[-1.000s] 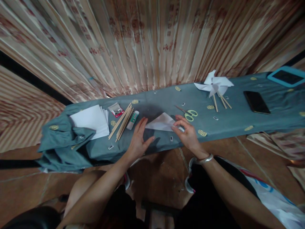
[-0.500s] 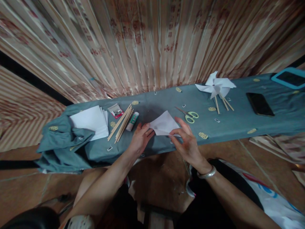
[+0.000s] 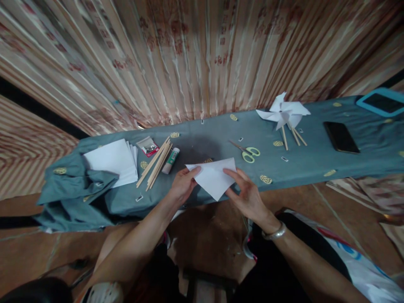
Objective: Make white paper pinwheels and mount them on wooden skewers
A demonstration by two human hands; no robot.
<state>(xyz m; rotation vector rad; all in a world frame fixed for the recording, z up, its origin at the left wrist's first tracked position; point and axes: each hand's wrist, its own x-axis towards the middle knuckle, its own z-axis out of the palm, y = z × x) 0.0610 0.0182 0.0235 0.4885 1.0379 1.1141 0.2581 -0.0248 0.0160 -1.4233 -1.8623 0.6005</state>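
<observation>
A white sheet of paper (image 3: 216, 179), folded into a triangle with its point toward me, is held up between both hands over the near edge of the bench. My left hand (image 3: 184, 183) pinches its left corner, thumb on top. At the right side my right hand (image 3: 248, 193) grips it, thumb on the upper face and fingers behind. Just beyond lie scissors (image 3: 249, 153) with light green handles. A glue stick (image 3: 171, 160) and several wooden sticks (image 3: 156, 164) rest left of the paper.
The bench wears a grey-green cloth (image 3: 202, 139). At left are a stack of white paper (image 3: 110, 162) and a small packet of metal pins (image 3: 148, 146). White paper pinwheels (image 3: 285, 111), a black phone (image 3: 341, 136) and a blue-framed tablet (image 3: 381, 102) lie to the right. A curtain (image 3: 189, 63) hangs behind.
The folded paper has turned so its point faces me instead of away, and it has come nearer. My right thumb has moved onto its upper face.
</observation>
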